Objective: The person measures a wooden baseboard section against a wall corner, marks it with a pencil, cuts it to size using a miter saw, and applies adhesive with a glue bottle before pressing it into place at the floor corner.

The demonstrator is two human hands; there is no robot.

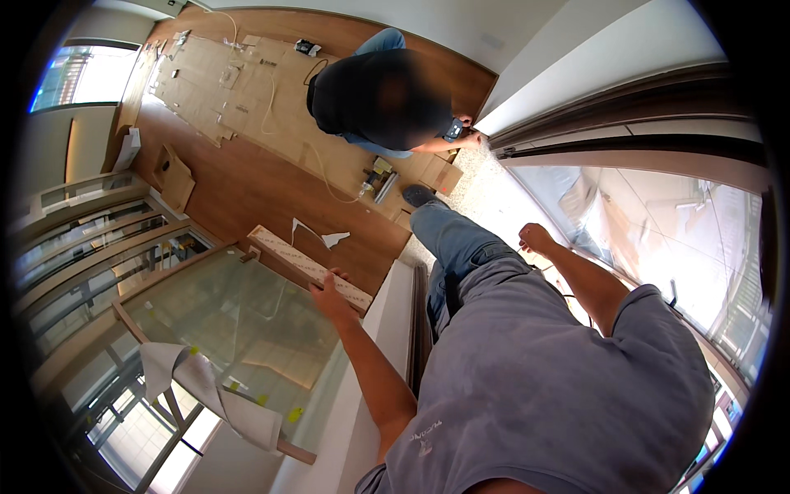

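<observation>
My left hand (332,290) is closed over the film-wrapped edge strip (309,265) of a framed glass panel (239,317), which stands to my left. Its fingers reach past the strip, and their far side is hidden. Out to my right, my right hand (536,239) hangs in the air with curled fingers, and nothing shows in it. It is nearest to the bright floor beside the sliding door frame (625,156).
Ahead, another person (370,99) crouches by the doorway, hands low at the frame. A yellow power tool (378,175) lies near my foot with a cord. Cardboard sheets (271,82) cover part of the wood floor. Torn white scraps (333,240) lie beside the panel.
</observation>
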